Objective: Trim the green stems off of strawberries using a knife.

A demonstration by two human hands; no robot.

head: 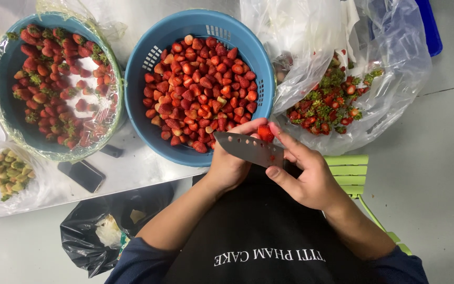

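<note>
My left hand (228,167) holds a red strawberry (265,132) at its fingertips, just over the near rim of a blue basket (138,63) heaped with hulled strawberries (202,84). In my right hand (308,176) is a kitchen knife (248,148). Its dark blade has a row of holes, lies across my left hand and points left. My right forefinger rests beside the strawberry, and the knife's handle is hidden in my palm.
A second blue basin (6,68), lined with clear plastic, holds strawberries with green caps at the left. A clear bag (390,63) at the right holds cut caps and scraps. Also here: a small bag of pale berries (7,171), a phone (83,175), a black bag (88,236) and a green chair (350,171).
</note>
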